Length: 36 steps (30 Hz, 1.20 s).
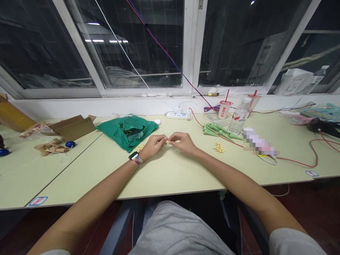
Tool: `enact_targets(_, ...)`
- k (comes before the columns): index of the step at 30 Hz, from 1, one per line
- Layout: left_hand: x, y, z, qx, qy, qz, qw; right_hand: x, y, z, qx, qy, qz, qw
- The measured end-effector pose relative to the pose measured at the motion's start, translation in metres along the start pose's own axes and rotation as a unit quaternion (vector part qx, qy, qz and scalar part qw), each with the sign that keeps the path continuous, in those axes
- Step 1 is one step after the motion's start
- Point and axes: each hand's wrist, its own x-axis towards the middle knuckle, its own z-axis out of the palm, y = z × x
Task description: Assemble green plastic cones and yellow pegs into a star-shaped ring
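Observation:
My left hand (pixel 152 146) and my right hand (pixel 183 142) meet fingertip to fingertip above the table. Between their pinched fingers is a small yellow piece (pixel 167 141), mostly hidden by the fingers. Partly behind my left hand lie more small yellow pieces (pixel 140 147), close to a crumpled green plastic bag (pixel 114 129) with a torn opening. Right of my right hand, a loose pile of small yellow pieces (pixel 219 148) rests on the table. Beyond that pile is a bundle of green plastic stalks (pixel 216 129) with flared ends.
A water bottle (pixel 237 118) and a lidded cup (pixel 224 109) with a red straw stand at the back right. A white power strip (pixel 179 115) lies near the wall. A red cable (pixel 300 163) crosses the right side. An open cardboard box (pixel 73 128) sits left.

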Motion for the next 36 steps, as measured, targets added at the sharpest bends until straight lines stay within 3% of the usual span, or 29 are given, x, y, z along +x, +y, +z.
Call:
enact_targets(6,0.000,0.000,0.004,-0.110,-0.001,-0.107,0.988,-0.007,-0.007,0.000,-0.160,0.020,-0.156,0.975)
enact_targets(10,-0.001,-0.004,0.005,-0.108,0.015,-0.091,0.990,-0.008,-0.005,-0.002,-0.239,0.020,-0.203,0.949)
enact_targets(15,0.000,-0.007,0.005,-0.147,0.017,-0.046,0.988,-0.007,0.001,-0.005,-0.256,0.035,-0.195,0.946)
enact_targets(23,0.001,-0.011,0.008,-0.157,0.003,-0.114,0.981,-0.007,-0.001,-0.008,-0.251,0.033,-0.186,0.949)
enact_targets(30,0.001,-0.005,0.008,-0.159,0.029,-0.078,0.984,-0.007,-0.003,-0.009,-0.240,0.031,-0.160,0.957)
enact_targets(36,0.003,-0.001,0.006,-0.129,0.033,-0.107,0.985,-0.007,-0.004,-0.008,-0.228,0.050,-0.178,0.956)
